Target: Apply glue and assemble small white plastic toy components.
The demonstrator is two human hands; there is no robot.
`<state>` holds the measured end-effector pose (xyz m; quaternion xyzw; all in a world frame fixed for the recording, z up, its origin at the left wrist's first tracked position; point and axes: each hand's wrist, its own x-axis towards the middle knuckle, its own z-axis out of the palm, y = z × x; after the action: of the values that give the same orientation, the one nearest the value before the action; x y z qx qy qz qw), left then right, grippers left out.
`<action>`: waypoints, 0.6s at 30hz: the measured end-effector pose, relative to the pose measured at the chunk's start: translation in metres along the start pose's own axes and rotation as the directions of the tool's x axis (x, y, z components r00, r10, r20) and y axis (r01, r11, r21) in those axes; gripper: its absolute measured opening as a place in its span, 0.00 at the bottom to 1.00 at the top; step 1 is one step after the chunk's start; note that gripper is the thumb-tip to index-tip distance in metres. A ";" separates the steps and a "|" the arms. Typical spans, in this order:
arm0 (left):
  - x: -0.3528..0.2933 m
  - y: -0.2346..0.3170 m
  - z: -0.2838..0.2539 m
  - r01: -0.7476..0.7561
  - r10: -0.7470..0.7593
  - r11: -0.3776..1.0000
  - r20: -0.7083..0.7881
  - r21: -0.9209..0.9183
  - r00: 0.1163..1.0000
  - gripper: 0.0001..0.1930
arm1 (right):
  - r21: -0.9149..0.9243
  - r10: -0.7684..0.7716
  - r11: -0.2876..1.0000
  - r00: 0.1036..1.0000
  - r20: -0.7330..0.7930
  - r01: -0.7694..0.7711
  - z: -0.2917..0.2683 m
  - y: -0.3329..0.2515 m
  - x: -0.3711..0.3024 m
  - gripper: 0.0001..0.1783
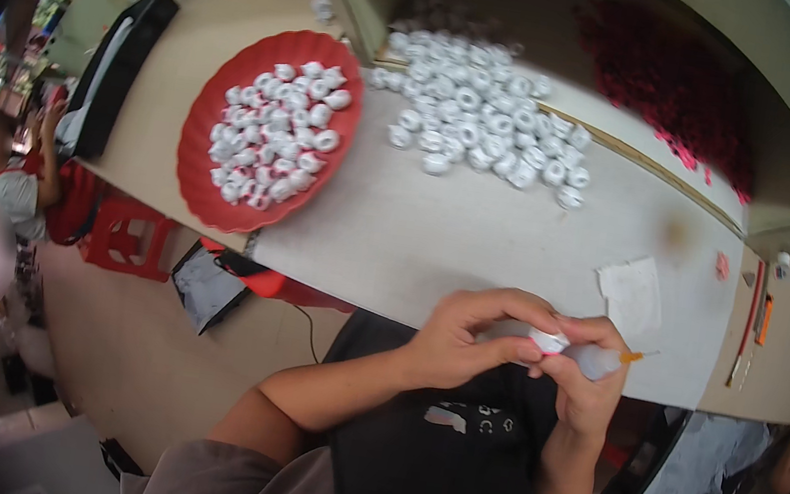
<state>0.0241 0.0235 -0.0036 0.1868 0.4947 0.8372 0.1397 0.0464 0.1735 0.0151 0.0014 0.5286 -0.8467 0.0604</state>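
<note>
In front of my chest, above the table's near edge, my two hands meet. The fingers of my left hand (478, 338) are closed on a small white rounded piece (549, 342) with a pink edge. My right hand (590, 370) is wrapped round a translucent squeeze bottle (596, 361), whose orange needle tip (633, 357) points right. Its thumb and forefinger also press at the white piece. To the left, a red scalloped bowl (195, 143) holds many similar white pieces with pink on them. More white ring-like pieces (494, 119) lie heaped at the back of the table.
Dark pink small parts (674, 94) are piled on the shelf at back right. A crumpled white tissue (631, 292) lies near my right hand. Farther right are an orange cutter (764, 317) and a red stick (747, 317). A red stool (129, 235) and another person (20, 184) are at left.
</note>
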 end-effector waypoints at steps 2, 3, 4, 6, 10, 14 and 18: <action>-0.001 0.007 0.006 0.015 -0.014 0.999 -0.022 0.045 1.000 0.10 | 0.026 0.013 1.000 1.000 -0.009 -0.013 0.004 -0.001 -0.003 0.13; -0.002 0.009 0.006 0.050 -0.049 0.998 -0.012 0.037 0.999 0.10 | -0.006 -0.015 1.000 1.000 -0.020 0.015 0.004 0.000 -0.006 0.14; -0.003 0.010 0.001 0.042 -0.041 0.998 -0.026 0.052 0.999 0.10 | -0.036 -0.045 0.998 0.998 -0.033 0.044 0.005 0.001 -0.007 0.15; -0.003 0.008 -0.004 -0.128 0.114 0.983 0.107 0.133 0.988 0.10 | -0.060 -0.079 0.995 0.997 0.007 0.079 0.001 0.006 -0.009 0.15; -0.008 0.003 -0.015 -0.194 0.192 0.972 0.029 0.135 0.981 0.08 | -0.045 -0.009 0.999 0.998 0.066 0.012 0.004 0.013 0.001 0.14; -0.010 -0.003 -0.022 -0.162 0.163 0.984 -0.005 0.070 0.987 0.10 | 0.026 0.026 0.999 0.983 0.179 -0.032 0.005 0.019 0.012 0.13; -0.012 -0.003 -0.027 -0.189 0.190 0.960 0.016 0.207 0.982 0.13 | 0.021 0.046 0.998 0.975 0.218 -0.052 0.004 0.022 0.017 0.14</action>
<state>0.0227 -0.0015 -0.0204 0.2450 0.5596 0.7908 0.0377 0.0324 0.1590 -0.0044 -0.0772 0.5075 -0.8469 0.1387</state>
